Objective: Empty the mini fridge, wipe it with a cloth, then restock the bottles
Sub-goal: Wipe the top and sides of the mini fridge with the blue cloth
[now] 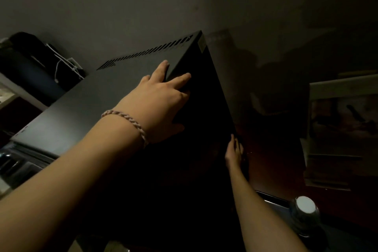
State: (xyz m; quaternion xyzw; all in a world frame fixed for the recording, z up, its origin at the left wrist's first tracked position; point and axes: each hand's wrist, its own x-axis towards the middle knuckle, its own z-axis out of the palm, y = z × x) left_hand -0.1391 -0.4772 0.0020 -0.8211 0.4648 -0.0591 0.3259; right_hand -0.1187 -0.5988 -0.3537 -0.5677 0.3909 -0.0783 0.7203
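The black mini fridge fills the middle of the dim view, seen from above, with a row of vent slots along its back top edge. My left hand, a braided bracelet on the wrist, lies flat on the fridge's top front edge, fingers spread over the corner. My right hand reaches lower down and its fingers curl round the right edge of the closed door. A bottle with a white cap stands at the lower right, apart from both hands.
A shelf with dark items and white cables stands at the left. A pale cabinet or drawer unit is at the right. Dark reddish floor lies right of the fridge. The wall is close behind.
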